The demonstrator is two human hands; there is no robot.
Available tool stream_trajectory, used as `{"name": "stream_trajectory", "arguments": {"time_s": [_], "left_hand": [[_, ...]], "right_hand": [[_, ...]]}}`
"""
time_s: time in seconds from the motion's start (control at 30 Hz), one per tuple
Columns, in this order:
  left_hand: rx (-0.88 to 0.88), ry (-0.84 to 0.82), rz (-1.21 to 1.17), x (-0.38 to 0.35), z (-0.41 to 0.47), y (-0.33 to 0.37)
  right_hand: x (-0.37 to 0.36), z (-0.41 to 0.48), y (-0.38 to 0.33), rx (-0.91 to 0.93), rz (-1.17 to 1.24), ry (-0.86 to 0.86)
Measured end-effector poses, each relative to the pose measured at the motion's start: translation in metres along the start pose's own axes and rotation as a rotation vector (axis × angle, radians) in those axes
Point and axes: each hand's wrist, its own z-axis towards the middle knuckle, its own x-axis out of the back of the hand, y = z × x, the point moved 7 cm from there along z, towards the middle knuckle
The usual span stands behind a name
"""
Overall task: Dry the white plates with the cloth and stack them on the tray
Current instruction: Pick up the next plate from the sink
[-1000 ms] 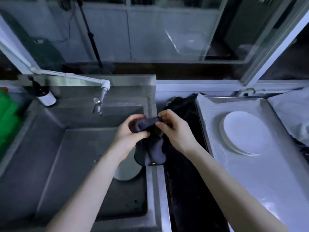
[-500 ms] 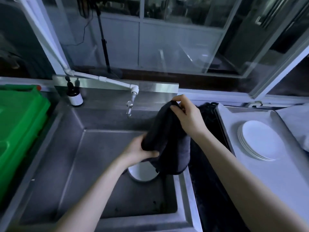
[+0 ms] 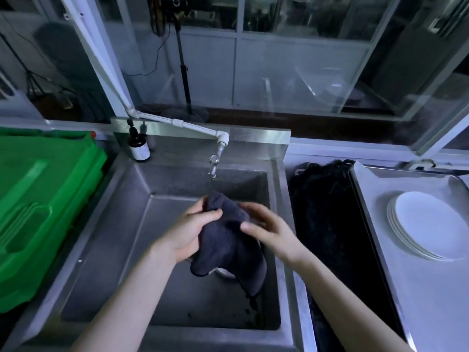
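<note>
- plate (image 3: pixel 224 271): mostly under cloth (image 3: pixel 228 240), only white rim sliver shows.
- right hand (image 3: pixel 267 231): motion-blurred, grip on cloth unclear.
- green crate (image 3: pixel 38 199): cut off at L edge.
- tray (image 3: pixel 426 301): cut off R + bottom.
- bottle (image 3: pixel 138 148) label: too small to read.

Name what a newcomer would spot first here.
The two hands at centre: the left hand and right hand hold a dark cloth bunched over the sink, with a white plate peeking out from under it. Next come the bright green crate at far left and the stack of white plates on the tray at right.
</note>
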Motion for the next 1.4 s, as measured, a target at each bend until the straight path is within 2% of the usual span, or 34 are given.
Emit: {"name": "stream_trajectory", "arguments": {"time_s": [0.07, 0.1, 0.17, 0.27, 0.37, 0.43, 0.57, 0.6, 0.73, 0.93, 1.03, 1.13, 1.27, 1.4], "left_hand": [[0.016, -0.010, 0.042, 0.003, 0.001, 0.002], [0.032, -0.034, 0.064, 0.004, 0.002, 0.003], [0.053, -0.042, 0.118, 0.010, 0.003, 0.005], [-0.002, 0.105, 0.333, 0.038, 0.008, 0.016], [-0.198, 0.280, 0.668, 0.064, 0.015, 0.033], [-0.254, 0.292, 0.736, 0.074, 0.021, 0.034], [0.024, -0.065, 0.339, 0.081, 0.038, -0.004], [0.067, -0.081, 0.274, 0.088, 0.041, -0.010], [0.183, 0.071, 0.204, 0.131, 0.061, -0.029], [0.347, 0.206, 0.297, 0.196, 0.095, -0.082], [0.375, 0.342, 0.421, 0.230, 0.110, -0.107], [0.425, 0.403, 0.494, 0.253, 0.127, -0.132], [0.418, 0.382, 0.657, 0.258, 0.160, -0.163], [0.516, 0.216, 0.778, 0.246, 0.190, -0.206]], "right_hand": [[-0.016, -0.003, 0.006, 0.042, -0.090, -0.108], [-0.019, 0.001, 0.007, 0.053, -0.145, -0.105], [-0.017, 0.013, 0.008, 0.043, -0.219, -0.034], [-0.018, 0.029, 0.007, 0.043, -0.326, 0.027], [-0.027, 0.038, 0.002, 0.060, -0.280, 0.069], [-0.034, 0.046, -0.001, 0.050, -0.135, 0.072], [-0.062, 0.067, 0.006, -0.092, 0.247, 0.001], [-0.067, 0.073, 0.010, -0.126, 0.268, 0.003], [-0.081, 0.101, 0.038, -0.243, 0.154, 0.074], [-0.090, 0.118, 0.131, -0.505, 0.063, 0.219], [-0.067, 0.107, 0.191, -0.707, -0.061, 0.344], [-0.043, 0.091, 0.239, -0.887, -0.200, 0.374], [-0.026, 0.082, 0.290, -0.997, -0.316, 0.346], [-0.029, 0.084, 0.327, -0.992, -0.333, 0.304]]}}
